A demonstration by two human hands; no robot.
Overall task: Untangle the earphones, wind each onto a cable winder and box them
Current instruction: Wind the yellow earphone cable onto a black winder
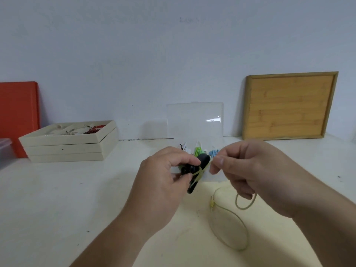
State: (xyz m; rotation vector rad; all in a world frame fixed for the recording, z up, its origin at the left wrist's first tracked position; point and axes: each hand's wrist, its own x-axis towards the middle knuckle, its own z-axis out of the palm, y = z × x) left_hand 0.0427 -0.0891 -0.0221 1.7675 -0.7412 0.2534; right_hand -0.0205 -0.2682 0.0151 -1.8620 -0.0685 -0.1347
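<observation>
At frame centre the left hand (165, 176) grips the black winder (204, 160), likely to steady it. The right hand (248, 170) pinches the yellow-green cable (244, 208) taut beside it for wrapping. Slack loops lie on the table (77, 199) at lower right, with open room around them. The open box (194, 120) stands just behind, near the wall.

Bright, soft, even light; a glare streak on the clear lid (195, 120); overall slightly soft, edges perhaps bowed.
</observation>
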